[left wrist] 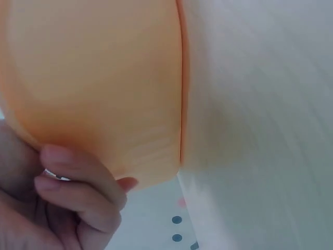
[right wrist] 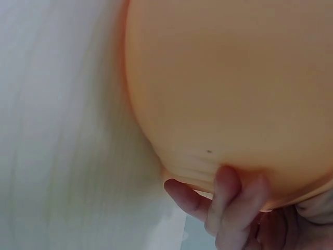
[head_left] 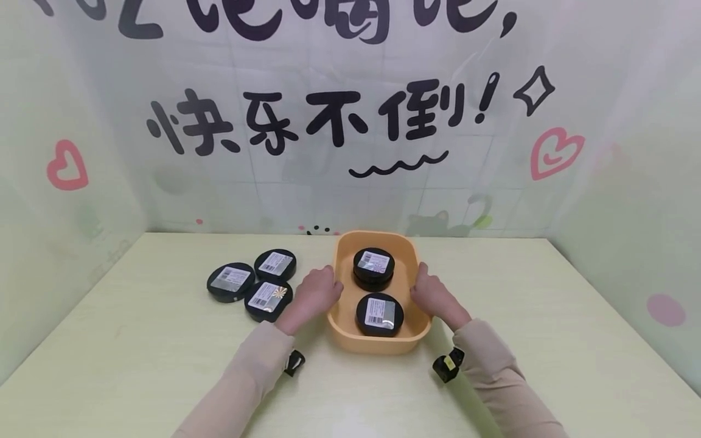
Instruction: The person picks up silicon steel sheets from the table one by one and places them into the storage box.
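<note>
In the head view an orange plastic tub [head_left: 376, 345] stands on the table. My left hand [head_left: 319, 291] grips its left rim and my right hand [head_left: 435, 296] grips the right rim. Inside lie flat round black objects with barcode labels: two stacked [head_left: 374, 264] toward the back, and a single one [head_left: 380, 314] at the front. Both wrist views show the tub's outer wall, where the curled fingers of the left hand [left wrist: 78, 200] and of the right hand [right wrist: 234, 208] press against it. The thumbs are mostly hidden.
Three more labelled black discs lie close together left of the tub: one at the left [head_left: 231, 281], one at the back [head_left: 275, 265], one in front [head_left: 268, 299] beside my left wrist. A printed backdrop [head_left: 339, 194] rises behind the pale table [head_left: 137, 365].
</note>
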`<state>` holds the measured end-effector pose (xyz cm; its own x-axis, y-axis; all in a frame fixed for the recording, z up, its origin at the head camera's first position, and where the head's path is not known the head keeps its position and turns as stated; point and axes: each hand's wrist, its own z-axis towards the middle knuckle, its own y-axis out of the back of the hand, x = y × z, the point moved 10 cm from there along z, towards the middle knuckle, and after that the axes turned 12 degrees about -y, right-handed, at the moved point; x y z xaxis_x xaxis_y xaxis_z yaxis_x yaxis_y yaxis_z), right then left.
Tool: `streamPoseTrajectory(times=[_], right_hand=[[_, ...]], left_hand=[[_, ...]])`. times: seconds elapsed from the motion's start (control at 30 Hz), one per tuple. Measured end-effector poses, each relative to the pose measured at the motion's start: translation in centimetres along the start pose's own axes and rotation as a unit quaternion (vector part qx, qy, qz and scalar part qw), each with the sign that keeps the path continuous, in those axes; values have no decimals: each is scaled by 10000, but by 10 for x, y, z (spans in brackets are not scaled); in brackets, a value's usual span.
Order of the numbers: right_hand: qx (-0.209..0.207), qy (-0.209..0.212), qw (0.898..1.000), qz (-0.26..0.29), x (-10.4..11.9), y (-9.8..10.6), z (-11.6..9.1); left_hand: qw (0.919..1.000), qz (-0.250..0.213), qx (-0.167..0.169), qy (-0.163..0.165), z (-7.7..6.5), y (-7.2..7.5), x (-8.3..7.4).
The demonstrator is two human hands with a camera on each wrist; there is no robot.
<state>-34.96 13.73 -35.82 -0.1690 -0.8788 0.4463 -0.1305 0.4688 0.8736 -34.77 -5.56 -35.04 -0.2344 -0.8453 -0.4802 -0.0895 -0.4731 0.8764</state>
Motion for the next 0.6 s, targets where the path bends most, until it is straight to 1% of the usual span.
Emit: streamPoseTrajectory(times=[0.1, 0.27, 0.4, 0.5, 0.57, 0.6], right_hand=[[-12, -81, 10000, 41, 0, 0, -1], [-49, -126, 9999, 51, -1, 0, -1], [-56, -149, 9999, 6, -2, -1, 0], [-36, -203, 9998, 22, -3, -2, 1], [-22, -218, 9998, 42, -3, -3, 2], [-13, -230, 9997, 53, -4, -3, 2]], left_hand=[[9998, -50, -51, -160, -1, 4, 1], [9989, 19, -103, -464, -2, 12, 3], [9952, 0, -72, -978, -3, 21, 6], [9893, 21, -42, -1457, -7, 28, 7], [9859, 80, -6, -1674, -10, 33, 9], [9848, 113, 7, -1732, -12, 35, 11]])
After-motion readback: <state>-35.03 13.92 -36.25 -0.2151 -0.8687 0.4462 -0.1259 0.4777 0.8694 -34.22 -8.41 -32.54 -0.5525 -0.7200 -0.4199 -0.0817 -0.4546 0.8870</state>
